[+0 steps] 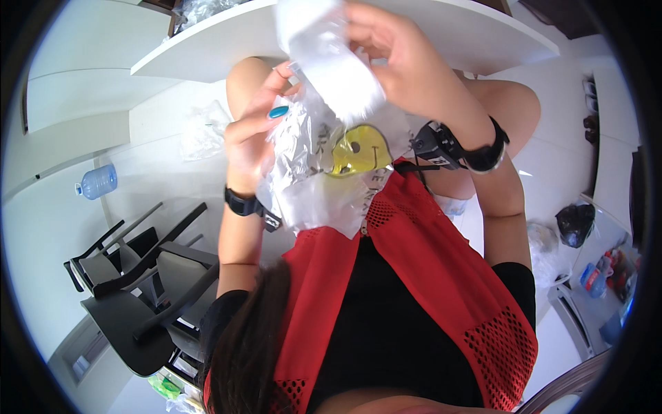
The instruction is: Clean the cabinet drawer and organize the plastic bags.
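Observation:
My left hand point(253, 124) grips the side of a thin clear plastic bag point(295, 155), its thumb pressed on the film. A yellow smiley face and dark lettering are printed on the bag. It hangs crumpled above my lap, in front of the red vest. My right hand point(401, 67), higher up, pinches a glossy white strip-like piece point(336, 67) with its fingers curled behind. That piece is blurred, and its lower end lies against or in the bag's upper part; I cannot tell which. Each wrist wears a black strap with a small device.
Just beyond my knees runs a white tabletop point(207, 49) with clear plastic on it. Dark chairs point(150, 290) stand at left, near a blue water jug point(98, 181). Another plastic bag point(204, 132) lies on the floor. At right are a black bag point(575, 223) and bottles point(593, 279).

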Tool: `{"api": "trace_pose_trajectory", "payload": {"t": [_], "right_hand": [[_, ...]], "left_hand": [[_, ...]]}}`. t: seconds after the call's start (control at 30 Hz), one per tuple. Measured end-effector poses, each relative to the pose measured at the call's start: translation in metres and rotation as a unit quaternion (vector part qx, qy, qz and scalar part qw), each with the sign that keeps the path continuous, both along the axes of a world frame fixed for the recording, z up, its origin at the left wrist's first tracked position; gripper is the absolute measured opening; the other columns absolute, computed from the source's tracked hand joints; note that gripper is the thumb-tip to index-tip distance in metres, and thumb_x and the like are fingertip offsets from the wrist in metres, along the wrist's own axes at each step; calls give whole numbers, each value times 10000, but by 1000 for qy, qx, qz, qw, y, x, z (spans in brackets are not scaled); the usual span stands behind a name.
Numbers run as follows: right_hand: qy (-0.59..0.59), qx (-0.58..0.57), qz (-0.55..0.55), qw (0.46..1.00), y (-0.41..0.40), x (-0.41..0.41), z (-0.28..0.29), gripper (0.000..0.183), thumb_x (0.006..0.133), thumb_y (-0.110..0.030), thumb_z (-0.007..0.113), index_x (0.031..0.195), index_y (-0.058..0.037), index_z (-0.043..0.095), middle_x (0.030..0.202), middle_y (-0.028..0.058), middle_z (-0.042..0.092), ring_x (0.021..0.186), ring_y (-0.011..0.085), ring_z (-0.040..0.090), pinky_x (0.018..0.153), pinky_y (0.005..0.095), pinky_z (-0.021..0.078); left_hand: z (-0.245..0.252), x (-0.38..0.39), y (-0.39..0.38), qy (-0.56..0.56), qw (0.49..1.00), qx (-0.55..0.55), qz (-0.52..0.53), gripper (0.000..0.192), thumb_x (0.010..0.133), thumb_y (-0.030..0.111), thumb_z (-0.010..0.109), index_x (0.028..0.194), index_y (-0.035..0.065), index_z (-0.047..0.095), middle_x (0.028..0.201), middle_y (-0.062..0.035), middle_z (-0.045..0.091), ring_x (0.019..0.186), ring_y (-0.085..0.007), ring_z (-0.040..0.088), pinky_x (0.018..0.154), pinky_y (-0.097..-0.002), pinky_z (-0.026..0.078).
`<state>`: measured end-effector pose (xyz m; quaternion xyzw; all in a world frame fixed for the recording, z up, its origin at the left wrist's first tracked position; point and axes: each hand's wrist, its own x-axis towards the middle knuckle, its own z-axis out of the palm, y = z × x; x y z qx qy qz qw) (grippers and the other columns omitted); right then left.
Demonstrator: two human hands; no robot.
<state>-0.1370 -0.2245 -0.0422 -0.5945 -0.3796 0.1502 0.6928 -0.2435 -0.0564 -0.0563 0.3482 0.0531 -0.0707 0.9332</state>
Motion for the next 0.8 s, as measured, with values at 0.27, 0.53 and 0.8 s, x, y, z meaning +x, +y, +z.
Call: {"api": "trace_pose_trajectory", "payload": {"t": [0.27, 0.53, 0.8], "right_hand": [[80, -6, 124, 989, -11, 14, 21, 619, 792, -5, 502, 1349, -9, 232, 1230, 170, 445, 1124, 210, 455, 966, 327, 357], [-178, -197, 47, 963, -57, 6, -3, 551, 701, -166, 692, 1193, -39, 479, 1074, 110, 580, 1018, 208, 534, 887, 331, 403], [15, -225, 23, 974, -46, 15, -30, 616, 726, -209, 684, 1260, -41, 426, 1161, 79, 523, 1092, 161, 476, 935, 318, 361]], "left_hand": [[-73, -13, -21, 20, 941, -337, -38, 518, 710, 65, 485, 1218, -9, 412, 1048, -160, 564, 969, -254, 564, 878, -351, 435], [-55, -14, -22, 66, 967, -244, -20, 507, 744, 29, 456, 1238, -8, 349, 1182, -179, 466, 1038, -273, 535, 886, -348, 434], [-37, -4, -15, -16, 991, -83, -104, 487, 772, 41, 525, 1218, -1, 333, 973, -95, 463, 833, -119, 511, 706, -204, 418]]}}
